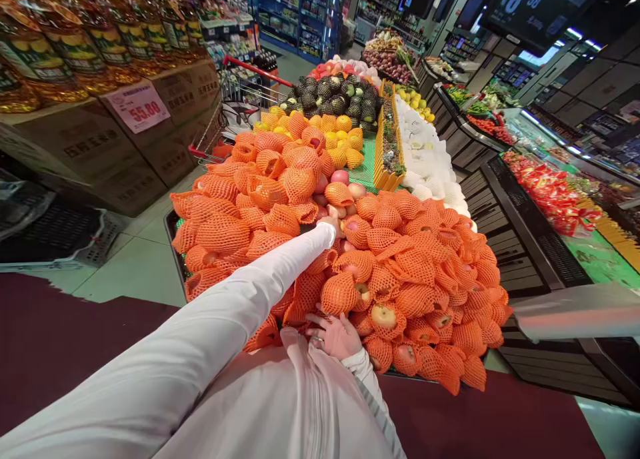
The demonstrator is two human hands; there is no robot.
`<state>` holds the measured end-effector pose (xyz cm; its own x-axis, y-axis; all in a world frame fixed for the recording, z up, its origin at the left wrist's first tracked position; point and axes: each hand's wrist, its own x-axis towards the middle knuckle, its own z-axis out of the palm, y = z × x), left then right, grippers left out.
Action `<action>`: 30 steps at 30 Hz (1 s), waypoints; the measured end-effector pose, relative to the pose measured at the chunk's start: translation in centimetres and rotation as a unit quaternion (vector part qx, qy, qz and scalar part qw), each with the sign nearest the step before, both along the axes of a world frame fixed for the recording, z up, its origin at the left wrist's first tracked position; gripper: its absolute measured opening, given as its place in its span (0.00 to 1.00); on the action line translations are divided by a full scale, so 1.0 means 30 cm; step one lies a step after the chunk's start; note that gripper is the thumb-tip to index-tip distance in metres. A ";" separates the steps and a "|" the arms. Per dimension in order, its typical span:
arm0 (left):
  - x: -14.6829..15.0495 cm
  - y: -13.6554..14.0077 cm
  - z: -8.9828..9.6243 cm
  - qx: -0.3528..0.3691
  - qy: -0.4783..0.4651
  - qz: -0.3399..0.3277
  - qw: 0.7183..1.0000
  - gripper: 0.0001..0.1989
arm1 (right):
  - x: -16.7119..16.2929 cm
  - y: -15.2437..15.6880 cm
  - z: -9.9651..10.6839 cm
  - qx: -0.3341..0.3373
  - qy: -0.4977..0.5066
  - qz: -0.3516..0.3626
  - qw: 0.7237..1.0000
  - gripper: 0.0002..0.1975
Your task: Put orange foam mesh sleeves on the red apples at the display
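My left arm in its white sleeve stretches over a heap of apples in orange foam nets [220,236]. At its end my left hand [334,224] reaches among bare reddish apples [340,177] and netted ones in the middle; its fingers are mostly hidden, so I cannot see whether it grips an apple. Close to my body, at the front edge of the heap, lies my right hand [340,337], open with its fingers spread. Just beyond its fingertips sits a netted apple [340,294]. Some nets show a bare apple end [384,316].
Behind the apples are yellow-netted fruit [345,136], dark fruit in black nets [335,99] and a yellow divider [387,139]. White-netted fruit [425,146] lies to the right. A shopping cart [250,89] stands back left, near cartons [90,146] topped with oil bottles [100,39].
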<state>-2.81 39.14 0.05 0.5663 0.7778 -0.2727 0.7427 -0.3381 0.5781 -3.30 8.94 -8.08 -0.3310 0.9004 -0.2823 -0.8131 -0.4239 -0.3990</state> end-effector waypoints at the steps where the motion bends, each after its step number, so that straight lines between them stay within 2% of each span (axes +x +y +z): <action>1: -0.005 -0.002 0.000 0.002 0.019 0.014 1.000 0.44 | 0.002 0.001 -0.002 0.003 0.002 0.007 1.000 0.33; 3: -0.020 -0.007 0.010 0.003 0.025 0.044 0.999 0.46 | 0.006 0.001 -0.008 0.009 0.004 0.015 1.000 0.33; 6: -0.058 -0.008 0.052 0.011 0.002 0.080 0.997 0.42 | 0.009 0.001 -0.013 0.014 0.002 0.017 1.000 0.33; 11: -0.187 0.006 0.200 0.071 -0.122 0.151 0.978 0.33 | 0.009 0.005 -0.001 0.011 -0.005 0.026 1.000 0.33; 13: -0.263 -0.004 0.265 0.088 -0.187 0.150 0.967 0.31 | 0.010 0.008 0.006 0.008 -0.002 0.030 1.000 0.34; 16: -0.376 -0.058 0.318 0.046 -0.338 0.074 0.937 0.30 | 0.010 0.013 0.009 0.003 0.007 0.032 0.999 0.33; 18: -0.434 -0.119 0.310 -0.040 -0.380 0.008 0.924 0.29 | 0.010 0.014 0.008 0.001 0.006 0.034 0.999 0.33; 20: -0.468 -0.194 0.270 -0.128 -0.359 -0.043 0.923 0.30 | 0.010 0.013 0.005 -0.002 0.003 0.034 0.999 0.33; 21: -0.476 -0.236 0.244 -0.141 -0.336 -0.065 0.929 0.31 | 0.010 0.011 0.003 -0.005 0.001 0.032 0.999 0.32; 22: -0.478 -0.278 0.217 -0.124 -0.305 -0.085 0.940 0.32 | 0.009 0.009 0.002 -0.009 -0.001 0.030 1.000 0.32; 25: -0.462 -0.398 0.153 0.029 -0.140 -0.112 0.983 0.38 | 0.009 0.002 -0.004 -0.014 -0.007 0.017 1.000 0.30; 27: -0.442 -0.455 0.130 0.109 -0.048 -0.090 0.989 0.39 | 0.009 0.000 -0.008 -0.011 -0.011 0.011 1.000 0.30; 30: -0.419 -0.495 0.116 0.143 0.001 -0.041 0.989 0.41 | 0.010 0.000 -0.014 -0.009 -0.020 0.012 1.000 0.29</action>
<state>-15.36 24.30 3.54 0.6299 0.7752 -0.0483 0.7071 -0.5466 0.4485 -3.01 8.94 -8.49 -0.3402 0.8870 -0.3122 -0.7863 -0.4504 -0.4230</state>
